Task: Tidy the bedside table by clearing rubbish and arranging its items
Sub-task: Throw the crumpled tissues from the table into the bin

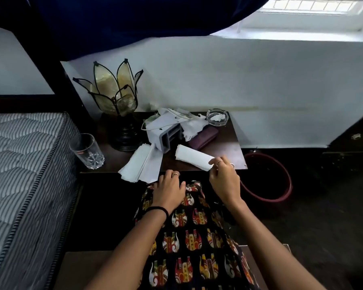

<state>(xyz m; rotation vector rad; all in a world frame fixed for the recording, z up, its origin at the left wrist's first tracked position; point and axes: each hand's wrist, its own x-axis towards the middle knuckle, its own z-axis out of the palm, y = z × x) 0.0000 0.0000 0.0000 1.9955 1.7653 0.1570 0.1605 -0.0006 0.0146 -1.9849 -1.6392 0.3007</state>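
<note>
The dark wooden bedside table (228,147) carries a rolled white paper (192,156) near its front edge. My right hand (224,178) pinches the roll's right end with thumb and fingers. My left hand (169,189) rests flat on my patterned lap just below the table's front edge, holding nothing. A loose stack of white papers (142,165) overhangs the front edge. Behind it lie a white and grey box (166,136), crumpled white papers (189,124), a purple pouch (203,138) and a glass ashtray (217,118).
A petal-shaped lamp (115,101) stands at the table's back left. An upright drinking glass (87,151) sits at the front left corner beside the striped mattress (23,164). A red-rimmed bin (281,197) stands on the floor to the right of the table.
</note>
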